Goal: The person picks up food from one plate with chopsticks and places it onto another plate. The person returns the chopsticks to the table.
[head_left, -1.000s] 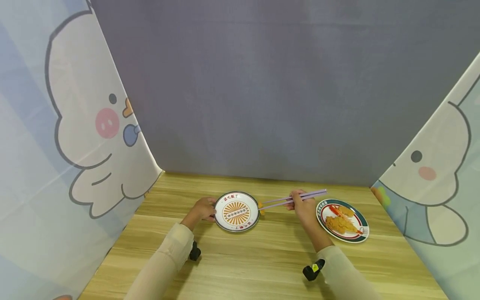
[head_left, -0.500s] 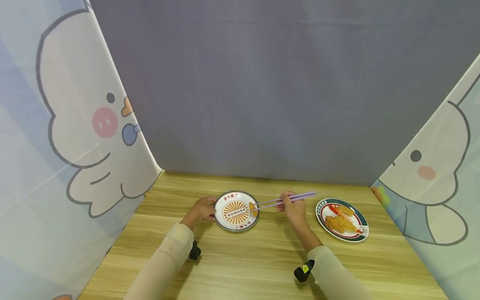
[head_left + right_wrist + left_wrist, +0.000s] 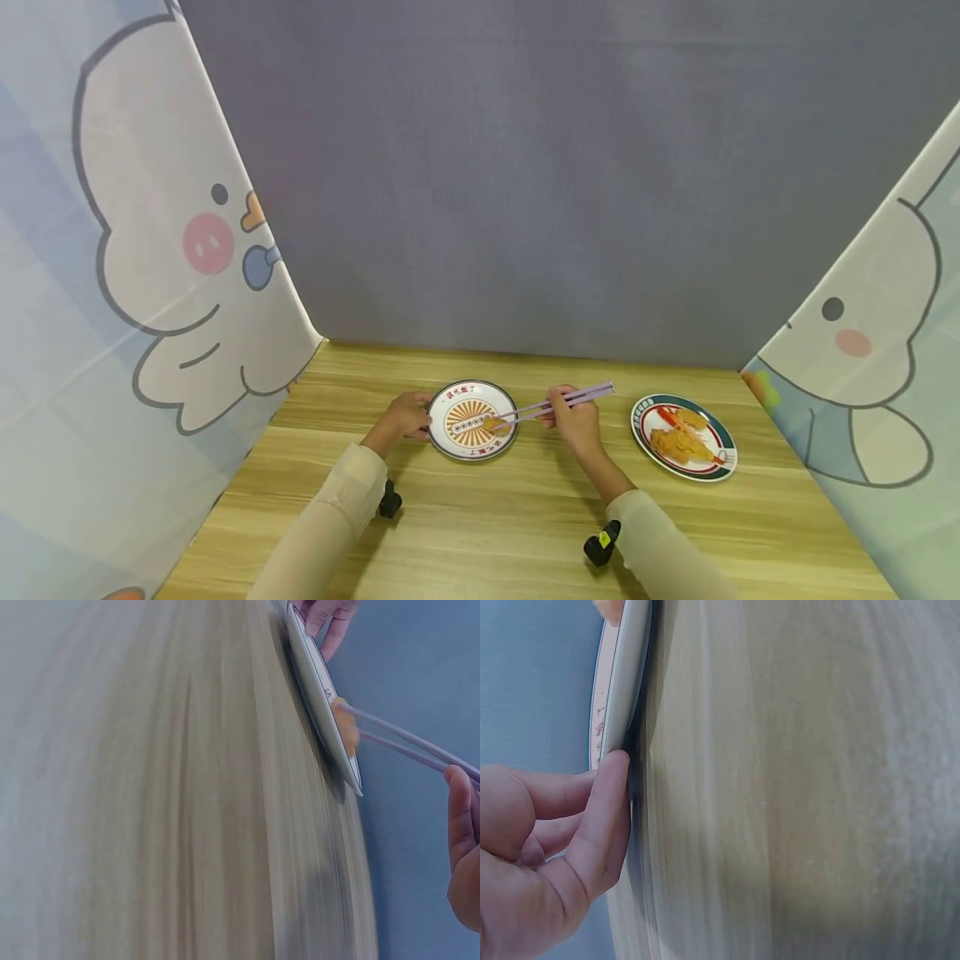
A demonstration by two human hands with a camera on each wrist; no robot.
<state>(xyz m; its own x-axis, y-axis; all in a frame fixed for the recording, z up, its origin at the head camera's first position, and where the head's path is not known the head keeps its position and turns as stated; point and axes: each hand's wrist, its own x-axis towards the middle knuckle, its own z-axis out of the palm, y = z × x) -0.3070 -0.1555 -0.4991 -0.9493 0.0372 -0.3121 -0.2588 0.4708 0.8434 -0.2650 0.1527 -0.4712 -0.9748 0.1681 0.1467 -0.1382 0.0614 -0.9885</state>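
Note:
My left hand point(image 3: 407, 414) pinches the left rim of a white plate point(image 3: 448, 402) with an orange sunburst print and red characters. In the left wrist view, fingertips point(image 3: 615, 766) sit right at the plate's edge. The right hand point(image 3: 577, 423) grips a pair of purple chopsticks point(image 3: 534, 409), which point left over the plate. At their tips is a small golden-brown piece of fried food point(image 3: 494, 425), lying over the right part of the sunburst. The right wrist view shows the tips on either side of the fried piece point(image 3: 347, 729), against the plate's face.
To the right stands a green-rimmed plate point(image 3: 729, 452) bearing several foods: a golden fried lump point(image 3: 678, 447), a red-orange strip and a yellow-orange piece. A grey cloth wall point(image 3: 525, 208) rises behind the wooden table point(image 3: 480, 525), with cartoon-printed cloth panels at both sides.
The right hand has moved left, carrying the fried piece in the chopsticks from beside the plate's right rim to over its printed middle. The left hand keeps its hold on the rim.

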